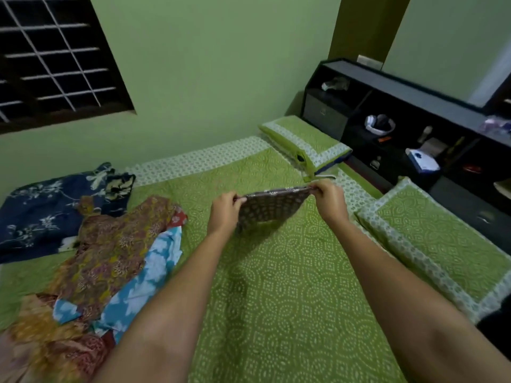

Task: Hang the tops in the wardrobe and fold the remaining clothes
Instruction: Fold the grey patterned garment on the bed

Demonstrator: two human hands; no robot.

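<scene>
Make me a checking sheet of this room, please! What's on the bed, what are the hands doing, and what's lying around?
Surface: bed with a green dotted bedspread.
Job's things: a small brown patterned garment, folded, held up above the bed; a loose pile of clothes at the left edge, with a navy floral garment behind it.
Clutter: two green pillows by the headboard.
Grippers: left hand and right hand each pinch a top corner of the garment with the fingers.
Cables: nothing seen.
Surroundings: green wall, barred window, black headboard shelf holding small items too blurred to name.
</scene>
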